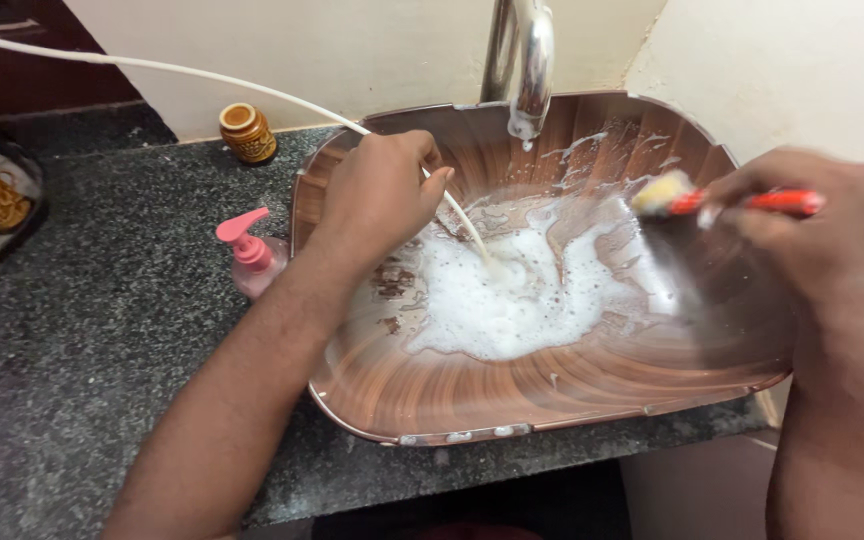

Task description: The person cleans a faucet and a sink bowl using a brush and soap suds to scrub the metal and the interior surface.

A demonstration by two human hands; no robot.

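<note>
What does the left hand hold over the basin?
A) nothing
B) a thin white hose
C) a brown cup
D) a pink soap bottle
B: the left hand grips a thin white hose whose end points into the foam in the basin.
</note>
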